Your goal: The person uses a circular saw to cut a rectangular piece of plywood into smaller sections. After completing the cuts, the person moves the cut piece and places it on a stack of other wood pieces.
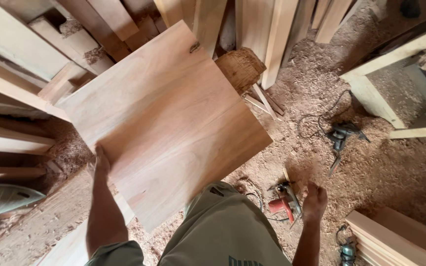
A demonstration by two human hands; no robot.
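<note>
A large square wooden panel (166, 118), light reddish-brown with smooth grain, is held tilted above the floor in the middle of the view. My left hand (100, 165) grips its lower left edge, fingers mostly hidden under the board. My right hand (315, 199) hangs free at the lower right with its fingers loosely apart, holding nothing, just right of a red power tool (284, 202) lying on the sawdust.
Planks (267, 29) lean and lie stacked at the top and left. A dark power tool (340, 135) with its cord lies on the sawdust-covered floor (380, 172). A wooden frame (371, 93) stands at the right; stacked boards (395, 241) sit lower right.
</note>
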